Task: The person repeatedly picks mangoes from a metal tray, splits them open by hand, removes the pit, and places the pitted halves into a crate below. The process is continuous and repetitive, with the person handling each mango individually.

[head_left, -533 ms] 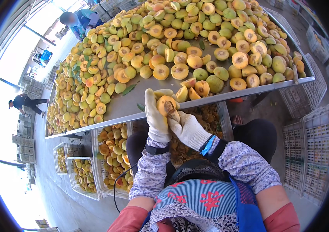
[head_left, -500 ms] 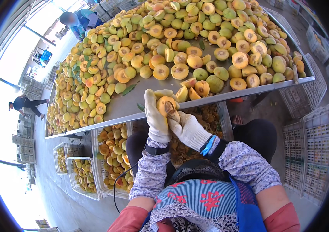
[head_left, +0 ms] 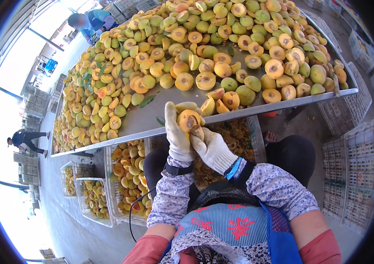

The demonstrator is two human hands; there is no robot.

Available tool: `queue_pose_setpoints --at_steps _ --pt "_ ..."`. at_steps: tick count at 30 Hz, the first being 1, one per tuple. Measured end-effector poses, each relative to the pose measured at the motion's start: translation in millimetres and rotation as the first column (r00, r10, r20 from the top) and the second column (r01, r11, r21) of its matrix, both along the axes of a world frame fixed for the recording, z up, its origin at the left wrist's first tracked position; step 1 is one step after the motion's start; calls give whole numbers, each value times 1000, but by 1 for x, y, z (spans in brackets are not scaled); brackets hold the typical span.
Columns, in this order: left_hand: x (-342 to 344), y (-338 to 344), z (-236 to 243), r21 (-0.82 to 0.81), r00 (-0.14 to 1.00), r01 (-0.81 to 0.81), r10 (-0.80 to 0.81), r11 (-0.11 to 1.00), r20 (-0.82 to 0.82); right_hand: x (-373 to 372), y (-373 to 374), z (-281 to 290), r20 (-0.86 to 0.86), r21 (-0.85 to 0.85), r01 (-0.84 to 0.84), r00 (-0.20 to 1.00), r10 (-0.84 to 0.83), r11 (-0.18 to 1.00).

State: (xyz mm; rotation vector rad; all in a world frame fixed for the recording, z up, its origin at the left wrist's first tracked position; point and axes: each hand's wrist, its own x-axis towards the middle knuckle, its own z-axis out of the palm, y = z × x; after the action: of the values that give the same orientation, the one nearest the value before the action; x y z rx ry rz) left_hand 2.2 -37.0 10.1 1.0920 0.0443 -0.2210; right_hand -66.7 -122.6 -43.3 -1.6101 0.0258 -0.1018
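My left hand point(head_left: 177, 132), in a pale yellowed work glove, cups a halved yellow fruit point(head_left: 187, 116) with its brown-marked hollow facing up. My right hand point(head_left: 212, 148), in a white knit glove, is closed against that fruit, with thumb and fingers on a small brownish object at the hollow that I cannot make out. Both hands are just off the near rim of a metal table point(head_left: 235, 114), which bears a big heap of green and yellow fruit point(head_left: 160, 70), many halved, with some leaves.
Crates of fruit halves point(head_left: 129, 193) stand below the table and left point(head_left: 94, 200). More plastic crates point(head_left: 349, 171) are at right. A co-worker point(head_left: 90, 24) bends at the far left corner; another person point(head_left: 24, 143) walks on the left. A blue vehicle point(head_left: 49, 66) is farther back.
The person on the left has moved toward the lower left of the view. My hands have barely shifted, still together at the fruit half.
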Motion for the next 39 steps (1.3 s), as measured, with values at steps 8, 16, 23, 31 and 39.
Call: queue_pose_setpoints --at_steps 8,16,23,31,39 --pt "0 1 -7 210 981 -4 -36 978 189 -5 -9 4 24 1 -40 999 40 999" --pt "15 13 2 328 956 225 -273 918 106 -6 -9 -1 -20 -12 -34 999 33 999" --pt "1 2 2 272 960 36 -109 962 258 -13 -18 45 -403 648 -65 816 413 759" --pt "10 12 14 300 945 253 -302 920 129 -14 -28 33 -347 445 -275 824 447 852" --pt "13 10 17 433 918 345 -395 833 30 -11 -40 45 -444 388 -367 729 521 845"
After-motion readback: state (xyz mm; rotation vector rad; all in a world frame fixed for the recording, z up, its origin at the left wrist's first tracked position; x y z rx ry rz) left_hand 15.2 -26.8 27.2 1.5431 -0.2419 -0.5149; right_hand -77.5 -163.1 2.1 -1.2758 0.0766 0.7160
